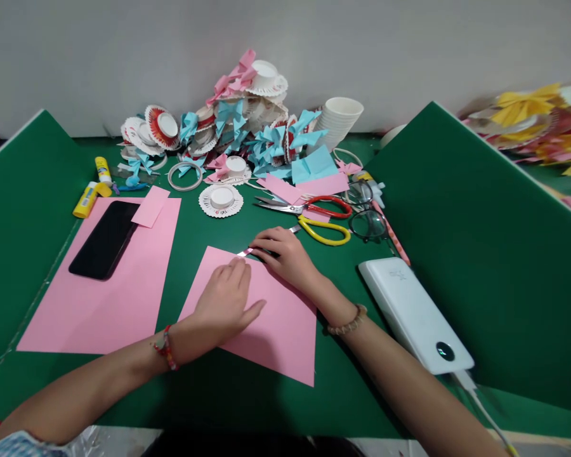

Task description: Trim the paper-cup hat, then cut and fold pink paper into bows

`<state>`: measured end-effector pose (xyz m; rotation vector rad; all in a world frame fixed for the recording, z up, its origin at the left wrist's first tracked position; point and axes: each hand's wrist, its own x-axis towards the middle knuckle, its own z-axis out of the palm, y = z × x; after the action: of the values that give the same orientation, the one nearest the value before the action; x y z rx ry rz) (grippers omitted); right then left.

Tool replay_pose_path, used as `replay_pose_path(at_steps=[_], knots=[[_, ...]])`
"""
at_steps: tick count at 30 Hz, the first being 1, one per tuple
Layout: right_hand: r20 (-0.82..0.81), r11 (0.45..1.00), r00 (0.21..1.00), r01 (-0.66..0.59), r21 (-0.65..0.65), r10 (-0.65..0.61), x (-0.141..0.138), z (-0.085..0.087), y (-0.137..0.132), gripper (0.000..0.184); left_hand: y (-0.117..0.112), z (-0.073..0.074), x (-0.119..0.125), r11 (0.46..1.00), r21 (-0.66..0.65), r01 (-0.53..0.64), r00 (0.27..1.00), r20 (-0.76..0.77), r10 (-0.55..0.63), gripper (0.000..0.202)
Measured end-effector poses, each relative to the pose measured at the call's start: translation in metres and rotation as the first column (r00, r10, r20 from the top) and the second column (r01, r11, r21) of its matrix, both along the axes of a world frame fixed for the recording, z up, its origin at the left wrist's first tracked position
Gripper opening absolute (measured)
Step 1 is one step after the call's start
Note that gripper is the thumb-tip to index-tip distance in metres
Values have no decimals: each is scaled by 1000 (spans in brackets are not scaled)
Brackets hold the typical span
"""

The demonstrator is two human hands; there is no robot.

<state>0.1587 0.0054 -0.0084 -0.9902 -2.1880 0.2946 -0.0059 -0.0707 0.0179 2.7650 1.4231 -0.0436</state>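
A sheet of pink paper (pixel 271 330) lies on the green table under both hands. My left hand (pixel 223 301) rests flat on its upper left part, thumb spread and fingertips near the far edge. My right hand (pixel 285 257) is curled over a narrow shiny metal strip (pixel 244 252) along that edge. The strip shows on both sides of the fingers, but its middle is hidden and its kind cannot be made out. Just beyond the right hand lie scissors (pixel 309 212) with one red and one yellow handle, blades apart and pointing left.
A phone (pixel 105 240) lies on another pink sheet (pixel 99 311) at left, near glue sticks (pixel 85 200). Behind are paper hats and bows (pixel 247 127) and stacked cups (pixel 335 124). Glasses (pixel 368 223) and a white power bank (pixel 416 314) lie right, between green side panels (pixel 495 254).
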Motion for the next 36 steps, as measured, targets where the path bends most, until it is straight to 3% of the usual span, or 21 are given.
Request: replay_pose_path(at_steps=[4,8,28,36], knots=[[-3,1000,1000,2,-23,-2,0,-1,1,19,-1,-10,-9,992,127,-21,1000,3,21,60],[-2,1000,1000,2,-18,-2,0,-1,1,20,-5,-16,-8,987,156,-33,999,-5,34,58],[9,999,1000,27,-37,-27,4,3,1,25,-4,-14,-7,978,206,-19,1000,2,19,56],[-7,999,999,33,-18,-33,-7,-1,2,24,-4,-13,-6,979,203,-22,1000,2,22,56]])
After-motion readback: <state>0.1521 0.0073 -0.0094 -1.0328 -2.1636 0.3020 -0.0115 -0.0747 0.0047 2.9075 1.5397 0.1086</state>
